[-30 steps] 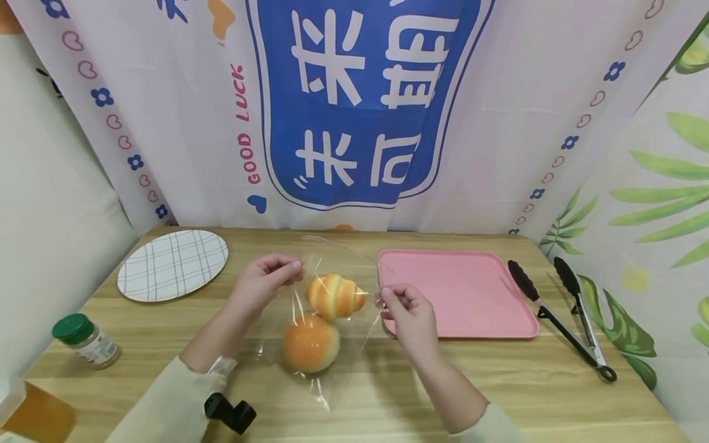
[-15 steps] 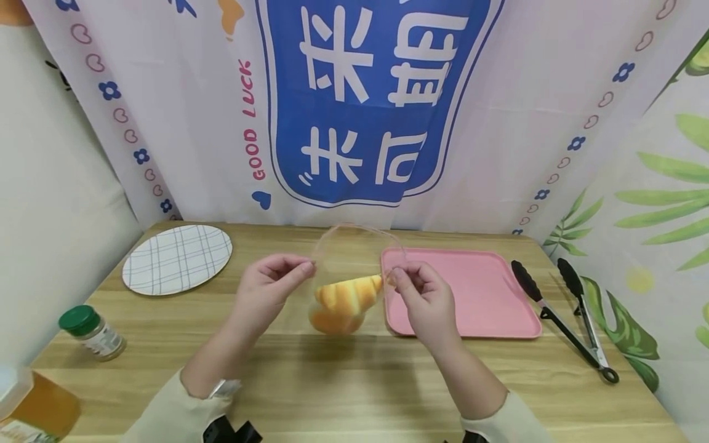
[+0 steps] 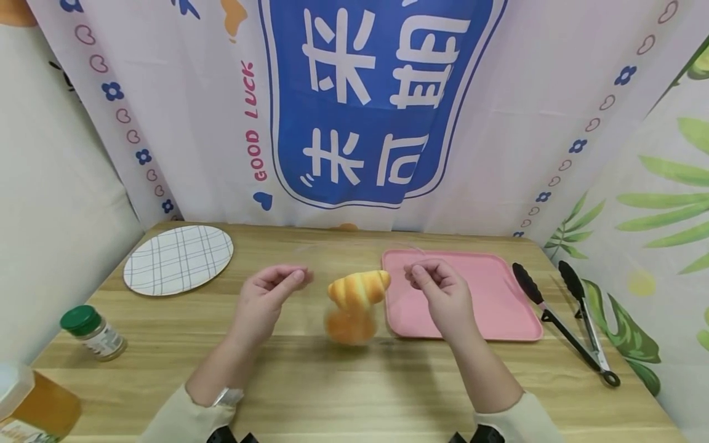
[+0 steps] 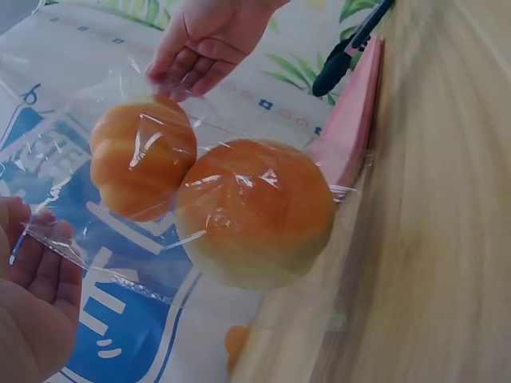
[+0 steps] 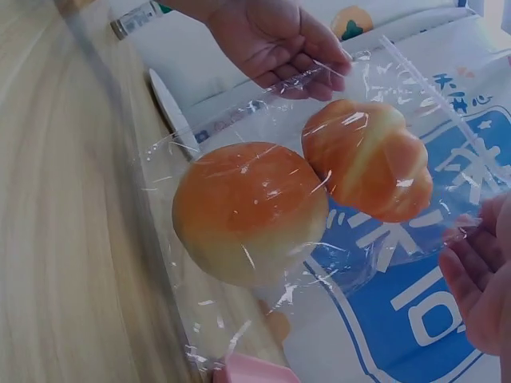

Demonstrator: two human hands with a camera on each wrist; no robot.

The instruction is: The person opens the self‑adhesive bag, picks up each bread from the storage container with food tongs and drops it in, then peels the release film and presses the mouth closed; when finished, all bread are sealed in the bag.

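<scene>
A clear plastic bag (image 5: 339,267) hangs between my two hands, stretched sideways. My left hand (image 3: 272,294) pinches one side near the top, thumb against the fingers. On the other side, my right hand (image 3: 441,294) pinches the film the same way. Inside the bag, a ridged, croissant-shaped bread roll (image 3: 359,289) lies above a round, golden-topped bun (image 3: 351,327). Both wrist views show the roll (image 4: 144,159) and the bun (image 4: 255,215) touching side by side, covered by shiny, wrinkled film. The bag's upper edge arcs faintly beyond my hands in the head view.
A pink tray (image 3: 465,307) lies right of the bag, partly behind my right hand. Black-tipped tongs (image 3: 573,332) rest beyond it. To the left are a checked oval board (image 3: 178,261), a green-capped jar (image 3: 94,332) and an amber-filled container (image 3: 41,403).
Both hands have raised the bag more upright, and the bread has shifted away from me and slightly right. My right hand has moved right, widening the gap between the hands.
</scene>
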